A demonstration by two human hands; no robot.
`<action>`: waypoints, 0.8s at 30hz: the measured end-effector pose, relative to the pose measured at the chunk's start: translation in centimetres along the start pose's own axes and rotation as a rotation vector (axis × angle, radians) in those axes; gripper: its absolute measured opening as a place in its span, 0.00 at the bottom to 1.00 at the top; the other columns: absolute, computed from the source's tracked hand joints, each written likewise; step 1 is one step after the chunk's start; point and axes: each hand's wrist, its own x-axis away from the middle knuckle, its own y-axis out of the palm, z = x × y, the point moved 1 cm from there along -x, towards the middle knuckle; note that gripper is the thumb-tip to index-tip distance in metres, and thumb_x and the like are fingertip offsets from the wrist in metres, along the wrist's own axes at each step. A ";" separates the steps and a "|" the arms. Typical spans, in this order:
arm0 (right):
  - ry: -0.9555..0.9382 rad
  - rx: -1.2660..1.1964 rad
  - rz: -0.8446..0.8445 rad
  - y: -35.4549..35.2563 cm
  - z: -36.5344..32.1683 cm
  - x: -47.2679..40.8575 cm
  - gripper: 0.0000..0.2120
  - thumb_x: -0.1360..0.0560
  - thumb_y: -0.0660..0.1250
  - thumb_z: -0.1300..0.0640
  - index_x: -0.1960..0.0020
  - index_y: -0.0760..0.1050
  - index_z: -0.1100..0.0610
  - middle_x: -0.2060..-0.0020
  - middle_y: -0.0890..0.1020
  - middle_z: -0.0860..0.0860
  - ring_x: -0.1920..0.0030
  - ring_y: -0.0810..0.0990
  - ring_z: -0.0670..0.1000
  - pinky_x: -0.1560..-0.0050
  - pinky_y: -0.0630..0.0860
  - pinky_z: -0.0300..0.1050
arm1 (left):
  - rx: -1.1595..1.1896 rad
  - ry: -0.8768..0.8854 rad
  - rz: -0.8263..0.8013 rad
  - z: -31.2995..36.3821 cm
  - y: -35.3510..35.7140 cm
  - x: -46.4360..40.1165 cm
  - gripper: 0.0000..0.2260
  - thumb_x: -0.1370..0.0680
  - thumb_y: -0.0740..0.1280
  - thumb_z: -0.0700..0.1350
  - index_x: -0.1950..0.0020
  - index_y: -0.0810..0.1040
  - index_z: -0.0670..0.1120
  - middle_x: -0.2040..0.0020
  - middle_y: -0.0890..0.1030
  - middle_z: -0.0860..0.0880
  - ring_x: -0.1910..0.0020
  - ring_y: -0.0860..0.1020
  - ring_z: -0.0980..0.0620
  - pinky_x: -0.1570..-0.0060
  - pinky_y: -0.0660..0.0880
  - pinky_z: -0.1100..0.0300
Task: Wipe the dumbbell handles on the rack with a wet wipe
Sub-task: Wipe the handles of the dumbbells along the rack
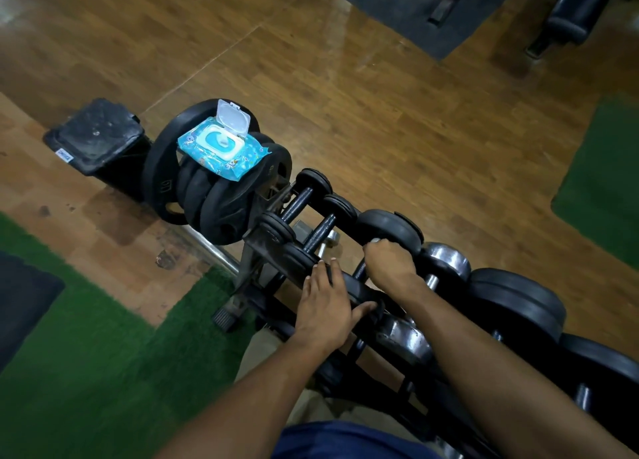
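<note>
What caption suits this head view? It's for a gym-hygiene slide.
Right hand wipes a dumbbell handle on the rack while the left hand steadies; open wipes pack sits on stacked plates.

Other things in the gym
Round black weight plates (214,195) stand past the hands; green mat (86,372) lies left.

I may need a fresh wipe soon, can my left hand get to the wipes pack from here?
Probably yes: the wipes pack lies lid open atop the weight plates, nothing covering it, though the left hand must leave the dumbbell.
</note>
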 end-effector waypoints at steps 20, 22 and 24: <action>-0.267 0.072 -0.452 -1.3 -1.8 -2.8 0.14 0.16 0.56 0.51 0.54 0.77 0.51 0.53 0.80 0.49 0.48 0.80 0.58 0.48 0.79 0.53 | 0.017 -0.002 -0.012 0.0 -0.1 0.0 0.52 0.25 0.52 0.77 0.17 0.43 0.41 0.18 0.51 0.36 0.18 0.50 0.41 0.19 0.52 0.47; -0.246 0.019 -0.522 -1.4 -2.1 -3.0 0.16 0.16 0.56 0.50 0.61 0.72 0.52 0.60 0.76 0.47 0.48 0.80 0.57 0.45 0.78 0.54 | 0.019 -0.007 -0.021 0.1 -0.1 -0.1 0.52 0.25 0.52 0.77 0.17 0.42 0.41 0.18 0.50 0.36 0.18 0.50 0.41 0.19 0.51 0.47; -0.176 0.126 -0.405 -1.2 -1.8 -3.4 0.11 0.18 0.62 0.52 0.58 0.74 0.54 0.59 0.78 0.49 0.55 0.80 0.56 0.60 0.76 0.49 | 0.020 -0.009 -0.018 0.1 -0.1 -0.2 0.52 0.25 0.52 0.77 0.17 0.42 0.41 0.18 0.51 0.36 0.18 0.50 0.41 0.19 0.51 0.47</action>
